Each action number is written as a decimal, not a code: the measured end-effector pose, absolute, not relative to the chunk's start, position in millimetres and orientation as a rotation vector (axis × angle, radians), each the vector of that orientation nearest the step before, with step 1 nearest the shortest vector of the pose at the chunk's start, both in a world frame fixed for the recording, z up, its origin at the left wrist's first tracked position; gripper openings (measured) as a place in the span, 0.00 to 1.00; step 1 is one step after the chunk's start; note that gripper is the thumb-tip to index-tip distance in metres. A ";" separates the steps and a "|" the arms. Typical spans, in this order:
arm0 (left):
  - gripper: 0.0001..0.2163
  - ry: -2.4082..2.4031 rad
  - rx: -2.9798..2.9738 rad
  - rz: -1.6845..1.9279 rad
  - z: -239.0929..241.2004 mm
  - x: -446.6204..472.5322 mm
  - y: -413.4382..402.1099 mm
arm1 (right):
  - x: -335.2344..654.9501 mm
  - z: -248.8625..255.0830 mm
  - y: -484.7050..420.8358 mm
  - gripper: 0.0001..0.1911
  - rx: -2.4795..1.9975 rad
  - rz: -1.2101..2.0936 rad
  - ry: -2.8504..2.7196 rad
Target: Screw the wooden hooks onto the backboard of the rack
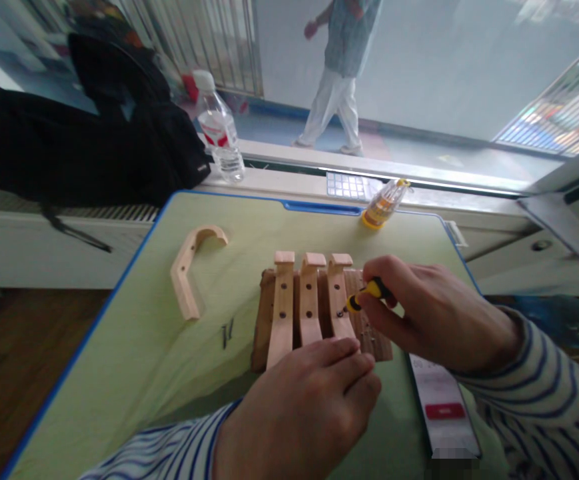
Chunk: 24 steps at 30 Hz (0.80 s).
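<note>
My right hand [414, 307] is closed around a yellow-and-black screwdriver [373, 291]. Its tip is at the lower screw hole of the rightmost wooden hook [338, 288]. My left hand [304, 407] lies over the near end of that hook, fingers together, holding it down against a brown wooden board [263, 313]. Side by side with it on the board are a middle wooden hook [311, 297] and a left wooden hook [283, 300], each with two dark holes showing. My left hand hides the hooks' near ends.
A loose curved wooden hook [183, 273] and a few screws [227, 333] lie left on the green table [119, 373]. A small clear bottle [382, 205] stands at the back, a phone [442, 407] by my right wrist. Behind are a water bottle [219, 133], a black bag [134, 140] and a walking person [342, 73].
</note>
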<state>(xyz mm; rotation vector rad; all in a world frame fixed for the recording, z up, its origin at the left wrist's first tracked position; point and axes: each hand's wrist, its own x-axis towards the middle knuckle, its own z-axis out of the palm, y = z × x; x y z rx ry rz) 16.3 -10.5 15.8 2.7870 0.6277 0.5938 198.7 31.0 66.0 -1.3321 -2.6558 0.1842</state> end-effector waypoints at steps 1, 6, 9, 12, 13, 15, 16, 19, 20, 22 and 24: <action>0.06 0.630 2.780 0.587 16.1 16.1 -10.5 | 198.8 66.5 31.9 0.06 -1.331 0.185 -2.662; 0.07 0.611 2.771 0.540 16.6 15.5 -10.1 | 197.0 65.2 34.6 0.03 -1.266 0.203 -2.654; 0.07 0.620 2.761 0.541 16.2 15.7 -10.6 | 194.5 62.5 32.7 0.03 -1.266 0.186 -2.607; 0.07 0.625 2.754 0.537 15.2 16.3 -11.4 | 191.9 60.5 28.4 0.03 -1.334 0.164 -2.541; 0.07 0.620 2.750 0.532 14.7 16.5 -11.5 | 191.2 60.0 26.8 0.03 -1.363 0.155 -2.519; 0.08 0.612 2.730 0.522 13.9 16.3 -11.6 | 190.3 59.5 24.3 0.03 -1.409 0.142 -2.481; 0.08 0.615 2.707 0.526 13.8 15.9 -11.5 | 189.9 59.3 23.5 0.03 -1.425 0.138 -2.469; 0.10 0.653 2.602 0.545 15.4 12.0 -10.2 | 188.9 59.4 23.1 0.02 -1.447 0.137 -2.465; 0.10 0.672 2.571 0.539 16.5 9.7 -9.1 | 188.6 59.6 23.3 0.02 -1.448 0.131 -2.469; 0.11 0.711 2.527 0.484 18.5 4.3 -5.4 | 188.3 59.9 23.9 0.02 -1.446 0.105 -2.483; 0.12 0.730 2.480 0.389 19.3 -0.7 -0.5 | 188.7 60.4 24.0 0.03 -1.439 0.087 -2.501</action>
